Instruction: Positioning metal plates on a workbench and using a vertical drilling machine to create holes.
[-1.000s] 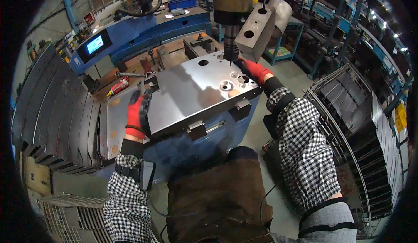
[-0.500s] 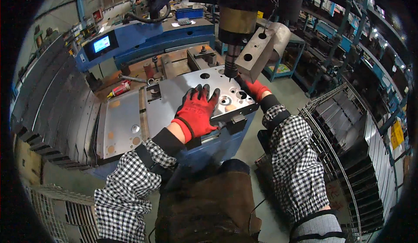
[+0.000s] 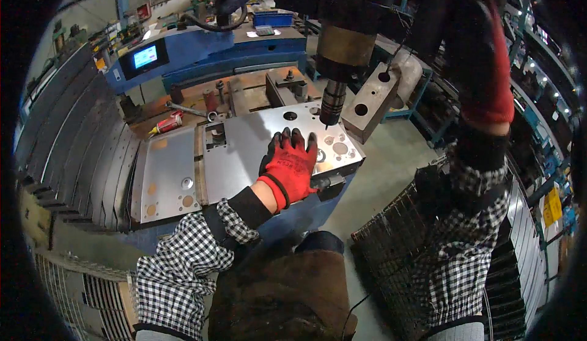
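Left hand [image 3: 289, 165] flat on steel plate [image 3: 257, 148].

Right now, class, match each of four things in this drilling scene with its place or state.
Things:
1. left hand
2. right hand
3. drill bit
4. screen

Places or states:
A. lit, on the blue cabinet behind
B. flat on the metal plate
C. raised high, off the plate
D. tip at the plate's far edge

Pairs: 1-B, 2-C, 3-D, 4-A
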Demonstrator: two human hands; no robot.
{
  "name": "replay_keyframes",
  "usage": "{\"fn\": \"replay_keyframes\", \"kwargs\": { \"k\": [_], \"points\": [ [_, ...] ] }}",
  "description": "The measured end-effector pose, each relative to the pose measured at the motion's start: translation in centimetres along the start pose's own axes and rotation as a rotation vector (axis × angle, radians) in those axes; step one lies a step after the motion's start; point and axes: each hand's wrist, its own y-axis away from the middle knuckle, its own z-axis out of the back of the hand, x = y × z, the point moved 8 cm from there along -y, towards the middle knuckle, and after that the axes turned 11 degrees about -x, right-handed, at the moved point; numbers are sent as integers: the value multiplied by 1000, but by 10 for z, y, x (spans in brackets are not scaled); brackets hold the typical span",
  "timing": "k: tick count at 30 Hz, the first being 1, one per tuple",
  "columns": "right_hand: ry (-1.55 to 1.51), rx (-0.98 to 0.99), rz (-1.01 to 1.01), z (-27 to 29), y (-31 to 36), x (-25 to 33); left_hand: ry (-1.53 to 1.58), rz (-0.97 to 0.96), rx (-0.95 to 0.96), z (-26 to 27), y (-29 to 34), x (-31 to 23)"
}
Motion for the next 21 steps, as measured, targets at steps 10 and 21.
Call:
{"fn": "replay_keyframes", "kwargs": {
  "k": [10,21],
  "points": [
    [221,81,-81,-19,-7,-40,112,-72,-187,-5,-2,-2],
    [-20,-60,-317,-11,-3,-51,69,-59,-27,-6,-1,-4]
  ]
}}
